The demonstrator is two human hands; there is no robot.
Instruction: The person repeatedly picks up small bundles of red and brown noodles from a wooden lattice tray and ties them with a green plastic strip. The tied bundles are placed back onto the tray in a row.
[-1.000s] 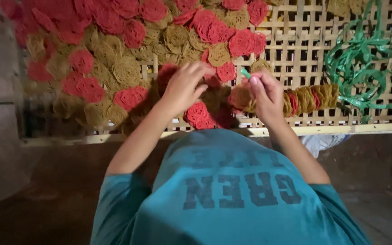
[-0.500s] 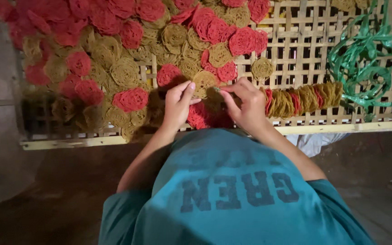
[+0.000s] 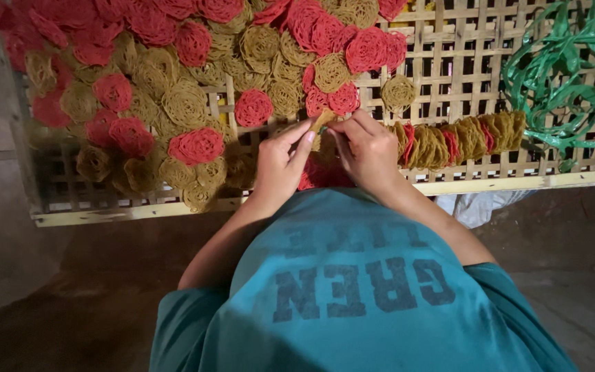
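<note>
Woven bamboo lattice tray (image 3: 490,62) with a pale wooden front rail fills the upper part of the view, set above a dim earthen floor (image 3: 43,289), and you lean over its near edge in a teal printed shirt (image 3: 352,296). Your left hand (image 3: 280,162) and right hand (image 3: 370,148) meet just above the rail, both pinched shut with fingertips together on one tan, coiled, lacy round cracker (image 3: 324,121), held on edge between them. Just to the right of your right hand a threaded row of tan and red crackers (image 3: 459,141) lies across the lattice, standing on edge and packed close, reaching toward a heap of green plastic strapping ribbon (image 3: 559,76) at the tray's right end. Judging by that, a fair length of the string looks already made up, and the piece in your fingers appears to be at its near end. What remains looks far larger: a loose spread of red and tan round crackers (image 3: 173,83) covers the left and middle of the tray, overlapping in places, and a single tan cracker (image 3: 399,91) sits alone beyond your right hand. A few red ones lie partly hidden under your wrists. A crumpled white bag (image 3: 480,207) shows below the rail.
</note>
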